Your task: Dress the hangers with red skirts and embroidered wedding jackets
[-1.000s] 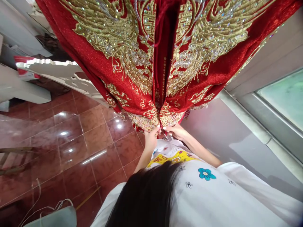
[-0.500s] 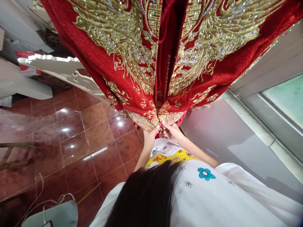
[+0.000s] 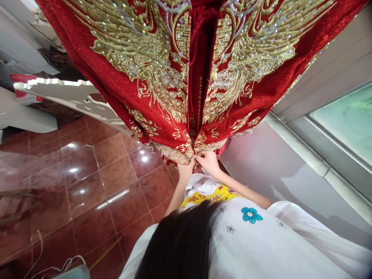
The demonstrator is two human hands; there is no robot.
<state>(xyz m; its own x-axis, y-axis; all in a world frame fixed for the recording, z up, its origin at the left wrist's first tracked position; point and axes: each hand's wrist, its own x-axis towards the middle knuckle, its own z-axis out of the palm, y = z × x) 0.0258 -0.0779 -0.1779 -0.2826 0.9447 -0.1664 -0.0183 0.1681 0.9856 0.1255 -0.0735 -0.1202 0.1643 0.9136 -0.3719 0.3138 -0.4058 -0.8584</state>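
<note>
A red jacket [image 3: 122, 73] with gold embroidery and clear beads hangs in front of me, its front opening running down the middle. At the bottom of that opening, both patterned hem corners come together. My left hand [image 3: 186, 168] is closed on the left hem corner, its fingers mostly hidden behind the cloth. Beside it, almost touching, my right hand [image 3: 209, 162] is bent at the wrist and pinches the edge at the meeting point of the two front panels. What lies between the fingertips is too small to make out.
A white scalloped panel [image 3: 69, 95] stands at the left, with a red and white bag [image 3: 26, 91] behind it. Red tiles [image 3: 113, 159] cover the floor. A pale box with white cables [image 3: 72, 271] sits at lower left. A grey wall and window frame [image 3: 343, 143] are at the right.
My right hand has turned so its back shows more, and its fingers have drawn in to the panel edge. My left hand stays at the hem. The view has shifted slightly.
</note>
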